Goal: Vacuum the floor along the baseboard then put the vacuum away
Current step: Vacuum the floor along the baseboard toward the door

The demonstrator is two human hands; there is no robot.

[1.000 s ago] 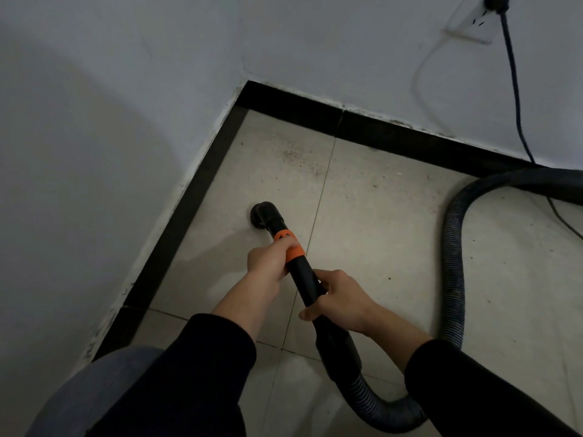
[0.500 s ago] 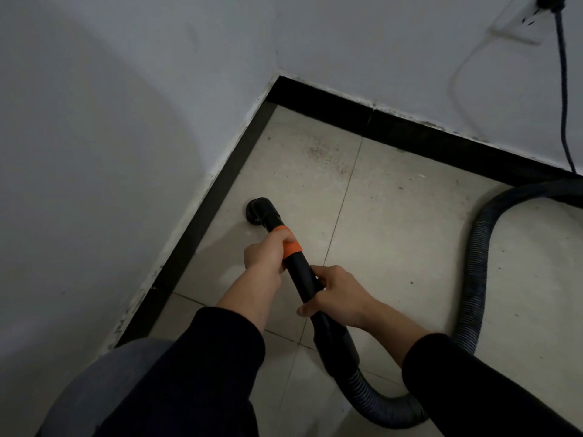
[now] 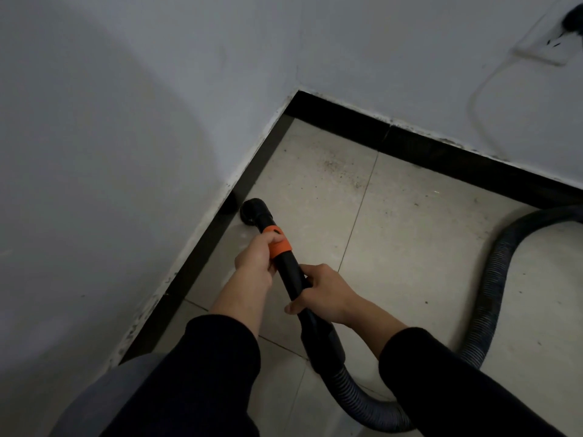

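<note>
Both hands wrapped around the black vacuum wand (image 3: 291, 275). Left hand (image 3: 257, 258) closed high on the wand, fingers curled right at the orange collar (image 3: 279, 242), thumb side toward the nozzle. Right hand (image 3: 321, 293) clamped lower down, just behind the left, thumb pointing down-left under the tube. Black sleeves (image 3: 217, 351) pulled back above both wrists, forearms bare.

Wand angled forward and to the left, away from the body. Round black nozzle (image 3: 252, 211) at its tip, down on the pale floor tile (image 3: 410, 247), just beside the black baseboard (image 3: 202, 257) of the left wall; contact with the baseboard itself hard to tell. Dark reflection or shadow of the nozzle on the baseboard next to it.

Behind the right hand, a thicker black cuff (image 3: 325, 345) joining the wand to the ribbed grey hose (image 3: 492, 294). Hose looping under the right forearm, along the bottom of the view, then curving up the right side and off toward the right edge near the far baseboard.

Dark specks of dirt (image 3: 340, 167) scattered on the tiles toward the corner where the two baseboards meet. White walls above. Wall socket (image 3: 542, 45) at the upper right with a dark plug (image 3: 572, 15) in it.
</note>
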